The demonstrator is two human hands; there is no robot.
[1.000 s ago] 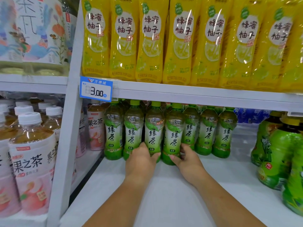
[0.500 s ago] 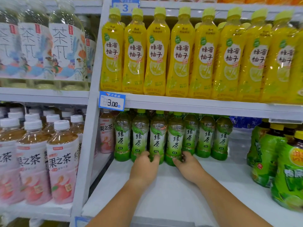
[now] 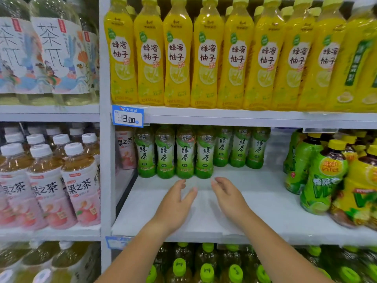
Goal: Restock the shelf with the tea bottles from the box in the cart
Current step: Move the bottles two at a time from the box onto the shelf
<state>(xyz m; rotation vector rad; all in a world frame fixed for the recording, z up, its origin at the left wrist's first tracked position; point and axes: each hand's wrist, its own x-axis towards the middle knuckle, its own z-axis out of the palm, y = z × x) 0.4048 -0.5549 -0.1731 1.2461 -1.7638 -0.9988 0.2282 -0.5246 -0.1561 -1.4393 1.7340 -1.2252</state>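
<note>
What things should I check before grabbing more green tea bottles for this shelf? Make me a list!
1. Left hand grip empty: ok, fingers relaxed, holding nothing.
2. Right hand grip empty: ok, open, apart from the bottles.
3. Green tea bottles standing upright, labels facing out: ok.
4. Room for more on the shelf: ok, bare white space in front of the row and to its right.
5. Bottles left in the cart's box: cannot tell, neither cart nor box is in view.
</note>
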